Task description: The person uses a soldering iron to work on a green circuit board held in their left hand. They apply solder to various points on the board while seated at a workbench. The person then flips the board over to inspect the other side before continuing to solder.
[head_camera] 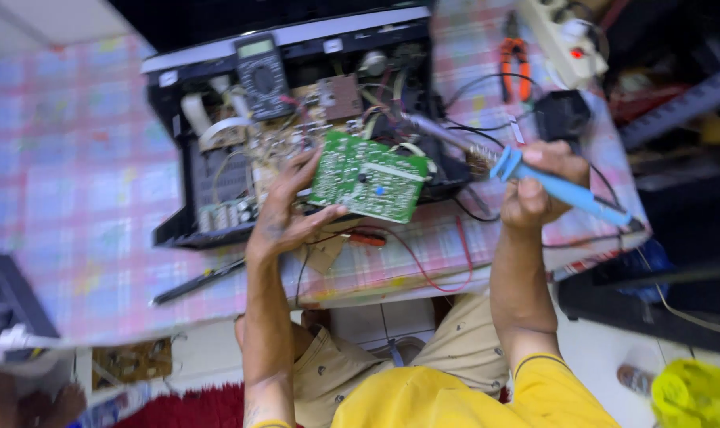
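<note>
The left hand [285, 210] grips a flat green rectangular printed circuit board [368, 176] by its near-left edge, thumb under the lower edge and fingers spread along the side, tilting the board up over the open black metal chassis of an electronic device [217, 182] that sits on the desk covered with a pink-and-blue checked cloth [74, 174]. The right hand [538, 186] is closed around the blue plastic handle of a soldering iron [562, 190], whose metal shaft reaches left toward the board's upper right corner; whether the tip touches the board cannot be told through the blur.

The board looks light and stiff, but likely fragile: thin wires run from it into the chassis, so it would tolerate little pulling or twisting. Its bare edges seem the safest hold, away from the soldered face and the small parts. The iron is best held only by the blue handle, since the metal end is probably hot, and its cord trails off the desk's right side.

A dark handheld multimeter [261, 71] rests on the chassis rear. Orange-handled pliers [516, 63] and a white power strip [562, 40] lie at the far right, and a thin black probe [197, 279] lies near the desk's front edge.
</note>
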